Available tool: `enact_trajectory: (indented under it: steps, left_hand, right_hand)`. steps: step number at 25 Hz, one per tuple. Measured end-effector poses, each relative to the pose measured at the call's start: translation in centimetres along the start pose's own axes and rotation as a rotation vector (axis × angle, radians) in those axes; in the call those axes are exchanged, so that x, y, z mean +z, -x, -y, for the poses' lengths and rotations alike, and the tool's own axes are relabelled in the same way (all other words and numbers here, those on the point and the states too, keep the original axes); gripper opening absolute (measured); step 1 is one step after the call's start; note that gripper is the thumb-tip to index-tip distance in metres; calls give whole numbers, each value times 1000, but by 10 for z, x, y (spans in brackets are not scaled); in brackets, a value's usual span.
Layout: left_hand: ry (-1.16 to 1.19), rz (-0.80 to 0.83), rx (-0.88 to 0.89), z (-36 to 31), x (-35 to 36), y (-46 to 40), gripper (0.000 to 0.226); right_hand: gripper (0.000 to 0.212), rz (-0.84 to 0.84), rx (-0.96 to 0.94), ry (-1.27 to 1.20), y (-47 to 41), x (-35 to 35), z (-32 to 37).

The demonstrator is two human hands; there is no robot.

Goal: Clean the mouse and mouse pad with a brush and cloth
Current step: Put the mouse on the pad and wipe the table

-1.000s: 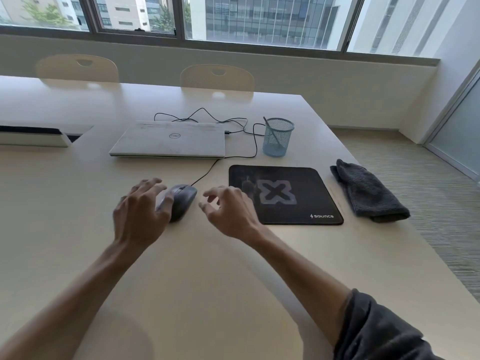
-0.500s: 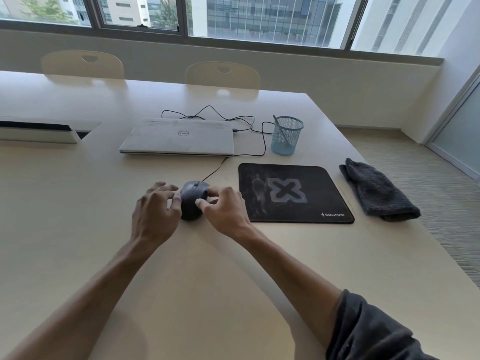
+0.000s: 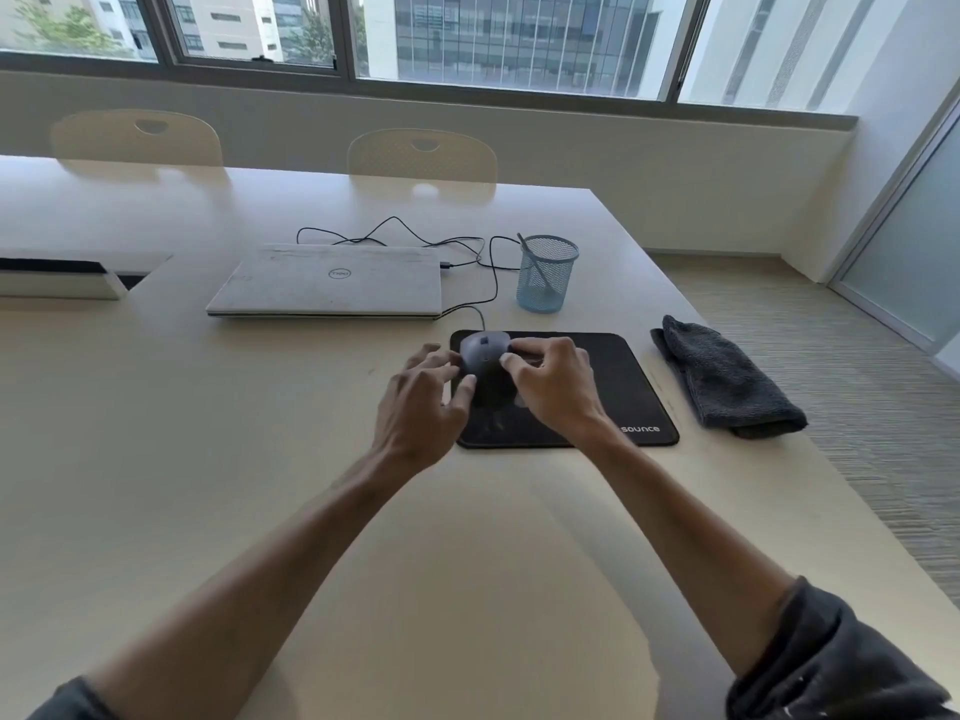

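A dark grey wired mouse (image 3: pixel 484 356) is over the left part of the black mouse pad (image 3: pixel 618 376). Both hands hold it: my left hand (image 3: pixel 423 407) grips its left side, my right hand (image 3: pixel 550 387) pinches its right side with thumb and fingers. I cannot tell whether the mouse touches the pad. A folded dark grey cloth (image 3: pixel 724 379) lies on the table to the right of the pad. A thin brush handle (image 3: pixel 535 265) leans inside a blue mesh cup (image 3: pixel 546 275) behind the pad.
A closed white laptop (image 3: pixel 330 283) lies behind and left of the pad, with the black mouse cable (image 3: pixel 488 283) looping beside it. The table's right edge (image 3: pixel 779 407) runs just past the cloth. Two chairs (image 3: pixel 422 153) stand at the far side.
Both hands closed on the mouse where it lay on the table left of the pad and carried it right, over the pad's left part.
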State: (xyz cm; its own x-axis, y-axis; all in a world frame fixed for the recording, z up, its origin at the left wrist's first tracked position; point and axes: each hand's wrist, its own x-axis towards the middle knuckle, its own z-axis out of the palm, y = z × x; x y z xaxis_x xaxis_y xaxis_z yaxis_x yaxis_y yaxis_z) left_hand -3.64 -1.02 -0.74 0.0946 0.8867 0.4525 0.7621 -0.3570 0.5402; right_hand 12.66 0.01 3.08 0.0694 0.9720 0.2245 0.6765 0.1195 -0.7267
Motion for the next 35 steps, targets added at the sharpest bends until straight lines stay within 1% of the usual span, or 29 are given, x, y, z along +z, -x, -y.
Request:
enact_trajectory:
  steps: [4, 8, 10, 13, 16, 17, 19, 20, 21, 22, 24, 25, 26, 27, 29, 32, 33, 35]
  left_hand:
    - [-41, 110, -23, -20, 35, -19, 46]
    - [-74, 145, -39, -34, 54, -32, 48]
    - [-79, 158, -32, -37, 60, -33, 47]
    - [-70, 150, -19, -38, 64, -33, 41]
    - [-68, 137, -21, -41, 60, -30, 39]
    - [-83, 136, -38, -41, 58, -27, 41]
    - [-129, 152, -60, -38, 54, -20, 51]
    - [-154, 172, -60, -37, 53, -17, 61]
    - [-184, 201, -59, -35, 53, -14, 73]
    - [-216, 242, -60, -34, 53, -13, 87]
    - [-260, 330, -75, -33, 53, -14, 110]
    - [-264, 357, -84, -33, 52, -14, 115]
    - [-260, 372, -90, -32, 50, -15, 115]
    - [-253, 382, -95, -33, 48, -15, 113]
    - [-254, 391, -102, -34, 44, -15, 111]
    - [-282, 395, -104, -34, 42, -17, 113]
    - [-287, 391, -104, -33, 41, -18, 114]
    - [-289, 383, -112, -31, 42, -19, 115]
  right_hand:
    - [23, 48, 55, 82, -15, -22, -28]
    - [40, 61, 100, 110, -32, -33, -49]
    - [42, 73, 107, 121, -36, -35, -58]
    - [41, 96, 114, 108, -39, -34, -66]
    - [27, 112, 78, 90, -36, -38, -68]
    - [25, 58, 58, 114, -36, -44, -70]
    - [33, -171, -14, 281, -42, -66, -81]
    - [39, -261, -42, 404, -48, -81, -90]
    - [44, -290, -37, 538, -57, -97, -103]
    - [48, -246, 18, 671, -65, -111, -118]
    - [56, -22, 194, 816, -75, -130, -147]
    - [57, 98, 260, 818, -78, -133, -160]
    - [57, 186, 284, 794, -79, -132, -170]
    - [54, 220, 266, 764, -81, -131, -176]
    - [50, 171, 156, 741, -89, -130, -180]
    - [53, 114, 36, 821, -111, -124, -168]
    - [56, 135, 13, 845, -119, -120, -165]
    - [59, 231, -21, 878, -132, -110, -160]
